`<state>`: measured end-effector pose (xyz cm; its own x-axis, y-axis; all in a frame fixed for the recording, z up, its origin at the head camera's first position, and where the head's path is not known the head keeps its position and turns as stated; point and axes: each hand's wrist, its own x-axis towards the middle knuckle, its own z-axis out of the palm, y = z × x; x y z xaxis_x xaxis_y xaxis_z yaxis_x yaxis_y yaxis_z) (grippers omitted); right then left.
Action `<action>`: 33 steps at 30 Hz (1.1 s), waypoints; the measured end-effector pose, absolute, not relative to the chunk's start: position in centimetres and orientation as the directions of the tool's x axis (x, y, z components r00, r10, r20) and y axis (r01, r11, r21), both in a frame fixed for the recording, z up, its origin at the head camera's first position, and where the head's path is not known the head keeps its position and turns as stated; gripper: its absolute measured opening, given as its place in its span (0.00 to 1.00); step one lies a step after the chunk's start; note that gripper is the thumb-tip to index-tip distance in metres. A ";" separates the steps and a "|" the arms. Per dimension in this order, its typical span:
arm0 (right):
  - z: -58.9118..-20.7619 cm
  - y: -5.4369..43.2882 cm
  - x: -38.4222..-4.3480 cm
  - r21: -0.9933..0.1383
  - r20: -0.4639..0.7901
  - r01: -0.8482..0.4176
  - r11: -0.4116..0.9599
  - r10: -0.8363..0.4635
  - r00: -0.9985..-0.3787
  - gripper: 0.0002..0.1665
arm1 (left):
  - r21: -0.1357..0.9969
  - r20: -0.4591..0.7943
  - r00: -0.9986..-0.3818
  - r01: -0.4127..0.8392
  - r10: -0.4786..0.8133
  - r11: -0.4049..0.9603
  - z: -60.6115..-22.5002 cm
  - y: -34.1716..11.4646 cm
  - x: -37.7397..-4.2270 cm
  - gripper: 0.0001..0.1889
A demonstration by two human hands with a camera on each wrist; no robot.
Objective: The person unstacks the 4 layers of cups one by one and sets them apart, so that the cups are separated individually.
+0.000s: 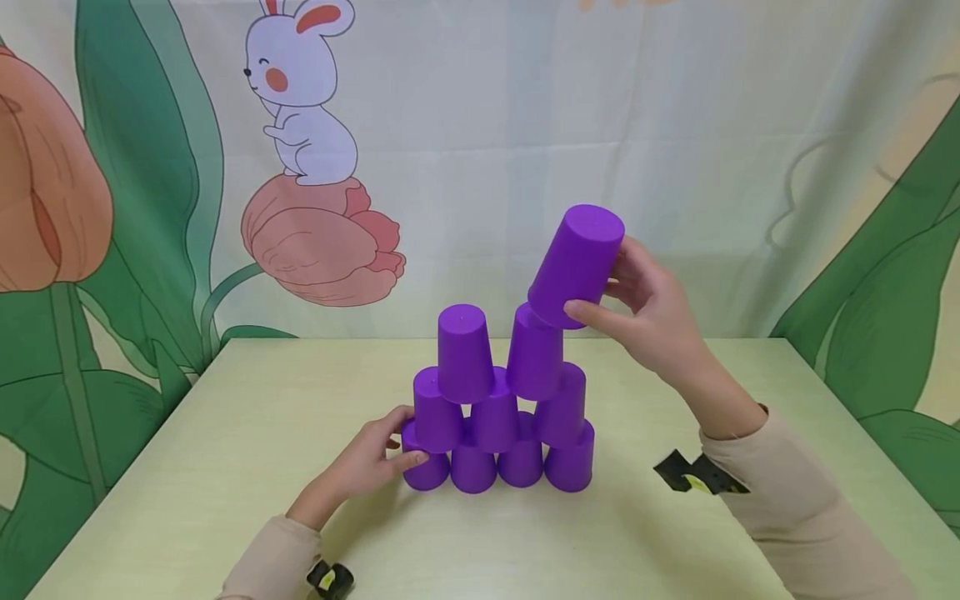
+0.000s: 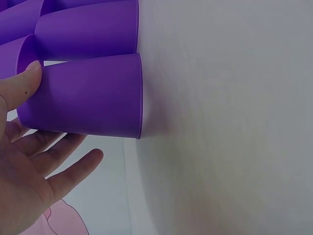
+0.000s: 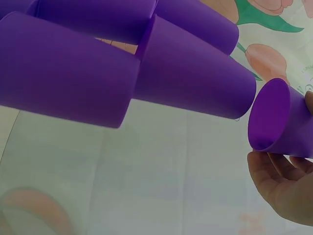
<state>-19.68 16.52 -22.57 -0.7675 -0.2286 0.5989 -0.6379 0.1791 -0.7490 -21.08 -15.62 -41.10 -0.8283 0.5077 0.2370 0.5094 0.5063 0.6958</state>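
Upside-down purple cups stand in a stack on the table: several in the bottom row, three above, then two, the left (image 1: 463,354) and right (image 1: 536,358) apart. Over the right one, my right hand (image 1: 651,312) grips another purple cup (image 1: 576,267), tilted with its mouth down-left; in the right wrist view the open mouth of this cup (image 3: 269,115) shows close to the stacked cup's end. At the bottom left, my left hand (image 1: 371,458) holds the end cup (image 2: 88,98), thumb in front, fingers behind and partly hidden.
The stack stands on a pale yellow table (image 1: 225,467). Behind it hangs a printed cloth (image 1: 480,167) with a rabbit and tulips. Black wrist straps with dark mounts (image 1: 701,473) sit at both sleeves.
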 end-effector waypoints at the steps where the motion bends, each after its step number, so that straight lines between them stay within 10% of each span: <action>1: -22.6 16.7 -19.6 -0.749 0.597 -0.635 0.188 -0.223 -0.771 0.35 | 0.696 0.236 -0.829 0.508 0.507 0.507 -41.1 -15.6 -21.1 0.23; 33: -26.8 21.4 -21.0 -0.771 0.543 -0.526 0.358 -0.060 -0.838 0.33 | 0.709 0.239 -0.833 0.501 0.498 0.497 -41.0 -15.5 -21.0 0.24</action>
<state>-21.01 21.37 -26.77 -0.8375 -0.0605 0.5431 -0.5260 0.3582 -0.7714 -20.99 -15.50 -41.05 -0.8333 0.4984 0.2391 0.5006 0.4970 0.7088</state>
